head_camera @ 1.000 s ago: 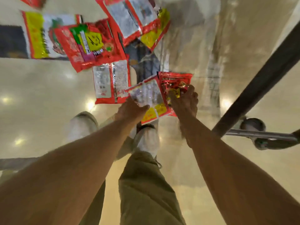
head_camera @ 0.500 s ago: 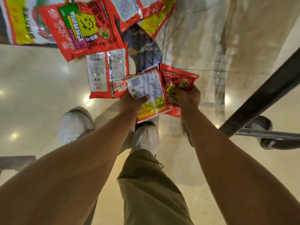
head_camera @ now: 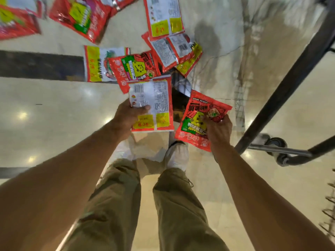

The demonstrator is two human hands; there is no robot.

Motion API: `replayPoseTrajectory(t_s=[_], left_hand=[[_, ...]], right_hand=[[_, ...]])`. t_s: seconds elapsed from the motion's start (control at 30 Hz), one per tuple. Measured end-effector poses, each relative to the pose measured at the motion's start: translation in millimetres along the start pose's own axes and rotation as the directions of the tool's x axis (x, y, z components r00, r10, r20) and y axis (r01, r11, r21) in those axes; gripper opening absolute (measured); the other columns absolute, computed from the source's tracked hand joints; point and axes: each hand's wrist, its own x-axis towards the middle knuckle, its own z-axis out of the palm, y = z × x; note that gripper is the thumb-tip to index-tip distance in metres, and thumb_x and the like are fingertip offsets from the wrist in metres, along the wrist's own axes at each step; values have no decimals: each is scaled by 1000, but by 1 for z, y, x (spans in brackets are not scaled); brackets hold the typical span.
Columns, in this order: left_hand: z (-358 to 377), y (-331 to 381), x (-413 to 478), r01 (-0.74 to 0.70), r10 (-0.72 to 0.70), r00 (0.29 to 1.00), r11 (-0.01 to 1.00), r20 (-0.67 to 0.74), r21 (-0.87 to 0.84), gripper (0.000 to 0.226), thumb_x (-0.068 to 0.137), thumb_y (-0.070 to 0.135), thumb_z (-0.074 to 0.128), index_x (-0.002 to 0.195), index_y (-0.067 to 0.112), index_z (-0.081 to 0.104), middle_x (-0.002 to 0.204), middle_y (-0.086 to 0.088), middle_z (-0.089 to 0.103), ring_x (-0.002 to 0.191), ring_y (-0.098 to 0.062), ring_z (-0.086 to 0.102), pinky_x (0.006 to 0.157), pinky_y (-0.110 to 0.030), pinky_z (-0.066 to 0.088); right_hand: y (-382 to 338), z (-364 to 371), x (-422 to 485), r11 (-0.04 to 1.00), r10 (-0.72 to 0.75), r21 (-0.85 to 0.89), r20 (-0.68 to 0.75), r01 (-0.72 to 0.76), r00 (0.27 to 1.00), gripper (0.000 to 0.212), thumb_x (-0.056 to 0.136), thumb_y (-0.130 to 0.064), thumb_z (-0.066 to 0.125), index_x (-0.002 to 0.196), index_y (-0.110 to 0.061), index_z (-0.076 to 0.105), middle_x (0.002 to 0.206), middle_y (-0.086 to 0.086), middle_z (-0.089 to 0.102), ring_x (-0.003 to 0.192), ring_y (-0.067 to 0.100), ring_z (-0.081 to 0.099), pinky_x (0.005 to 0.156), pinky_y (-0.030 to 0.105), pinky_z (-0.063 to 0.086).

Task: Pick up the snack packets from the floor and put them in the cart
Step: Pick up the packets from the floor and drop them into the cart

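My left hand (head_camera: pixel 129 115) grips a red snack packet (head_camera: pixel 155 104) that shows its white printed back and yellow price stickers. My right hand (head_camera: pixel 218 129) grips a second red packet (head_camera: pixel 195 116), front side up with a yellow and green label. Both packets hang above the glossy floor. Several more red packets lie on the floor ahead, among them one with a green and yellow label (head_camera: pixel 135 70) and a white and yellow one (head_camera: pixel 98 64). The cart's dark frame (head_camera: pixel 293 75) slants down the right side, with a wheel (head_camera: pixel 276 144) at its base.
My legs in khaki trousers and a white shoe (head_camera: pixel 178 156) stand below the hands. A dark stripe (head_camera: pixel 39 65) crosses the pale floor at left. The cart's wire mesh (head_camera: pixel 329 205) shows at the right edge.
Both hands have lifted with their packets and drawn apart. The view has tilted, so more packets on the floor ahead show.
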Motion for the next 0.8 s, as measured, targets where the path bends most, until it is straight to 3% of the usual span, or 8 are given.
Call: replayPoseTrajectory(t_s=[0.13, 0.23, 0.37, 0.43, 0.5, 0.57, 0.67, 0.8], left_hand=[[-17, 56, -62, -26, 27, 999, 999, -39, 28, 44, 89, -1, 70, 132, 8, 65, 118, -10, 77, 103, -29, 76, 87, -45, 62], [-27, 100, -119, -50, 52, 997, 998, -55, 36, 37, 90, -2, 70, 124, 12, 69, 117, -9, 78, 105, -29, 75, 88, -44, 60], [-36, 164, -205, -94, 95, 994, 995, -52, 34, 39, 88, -1, 71, 126, 6, 70, 125, -18, 73, 114, -38, 71, 99, -51, 57], [-39, 200, -253, -103, 104, 993, 994, -51, 24, 41, 85, 1, 73, 126, 5, 69, 126, -19, 72, 109, -33, 73, 93, -46, 60], [-38, 237, -303, -124, 124, 991, 992, -53, 14, 41, 85, 2, 74, 126, 6, 70, 125, -18, 73, 106, -31, 74, 87, -42, 62], [-35, 272, -351, -149, 150, 987, 989, -52, 18, 38, 87, 1, 72, 125, 9, 70, 121, -14, 76, 103, -31, 75, 82, -40, 63], [-28, 314, -420, -158, 159, 987, 987, -38, 10, 37, 90, 1, 71, 126, 10, 70, 117, -11, 77, 101, -29, 76, 76, -36, 64], [-12, 360, -500, -206, 205, 979, 979, -16, -9, 39, 90, 1, 72, 127, 14, 69, 118, -10, 77, 101, -28, 76, 80, -39, 65]], right_hand=[[-50, -26, -58, 997, -27, 73, 38, 24, 999, 34, 85, -13, 83, 112, -19, 63, 93, -15, 67, 65, -20, 63, 75, 16, 59], [-89, -45, -108, 988, -38, 151, 72, 26, 997, 35, 86, -11, 83, 118, -11, 67, 94, -10, 72, 62, -14, 67, 55, 11, 56], [-159, -80, -187, 976, -88, 205, 98, 67, 991, 32, 86, 1, 80, 115, 1, 67, 93, 3, 73, 61, -9, 69, 53, 9, 51], [-193, -100, -231, 972, -112, 221, 123, 83, 986, 29, 85, 3, 79, 112, 0, 67, 93, 8, 75, 68, -1, 74, 60, 17, 59], [-222, -121, -273, 958, -94, 282, 154, 47, 984, 29, 84, -8, 84, 110, -8, 71, 98, 11, 80, 83, 24, 80, 71, 40, 66], [-251, -145, -317, 949, -113, 308, 153, 61, 982, 29, 79, -15, 88, 105, -15, 75, 97, 10, 81, 87, 34, 79, 80, 55, 64], [-282, -181, -373, 917, -124, 396, 151, 55, 981, 42, 63, -31, 95, 99, -17, 80, 99, 14, 80, 90, 40, 78, 87, 64, 60], [-318, -237, -445, 886, -190, 454, 161, 99, 968, 28, 82, -13, 85, 108, -11, 76, 100, 15, 80, 89, 39, 78, 85, 58, 62]])
